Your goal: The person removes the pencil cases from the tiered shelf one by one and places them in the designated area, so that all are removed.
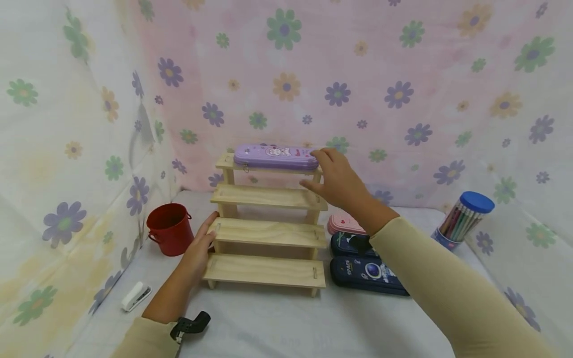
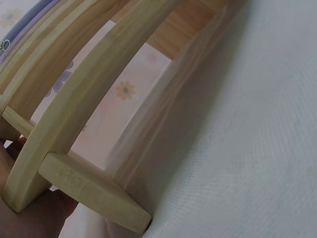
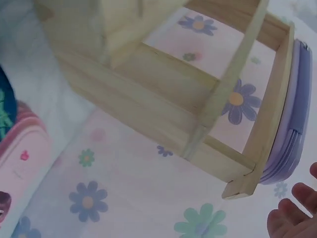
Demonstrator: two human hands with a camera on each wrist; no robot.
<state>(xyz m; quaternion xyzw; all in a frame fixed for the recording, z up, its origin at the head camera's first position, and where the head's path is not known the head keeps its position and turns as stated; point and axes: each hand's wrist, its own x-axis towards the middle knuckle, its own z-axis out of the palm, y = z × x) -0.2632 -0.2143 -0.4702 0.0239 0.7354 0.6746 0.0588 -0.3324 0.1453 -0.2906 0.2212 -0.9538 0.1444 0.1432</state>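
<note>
A four-tier wooden step rack (image 1: 268, 231) stands in the middle of the head view. On its top tier lies a purple zippered pencil case (image 1: 275, 157) with a cartoon print. My left hand (image 1: 197, 248) grips the rack's left side at the lower tiers; in the left wrist view, part of that hand (image 2: 37, 215) shows around the board's end. At the right end of the purple case is my right hand (image 1: 335, 179), fingers spread. The right wrist view has its fingertips (image 3: 290, 213) just off the case (image 3: 292, 124), holding nothing.
Right of the rack lie a pink pencil case (image 1: 344, 223) and two dark ones, the nearer a space-print case (image 1: 367, 275). Farther right is a blue-lidded tub of pencils (image 1: 465, 219). A red bucket (image 1: 169, 229) and a white stapler (image 1: 136, 297) are at left. Flowered cloth walls (image 1: 304, 64) surround the table.
</note>
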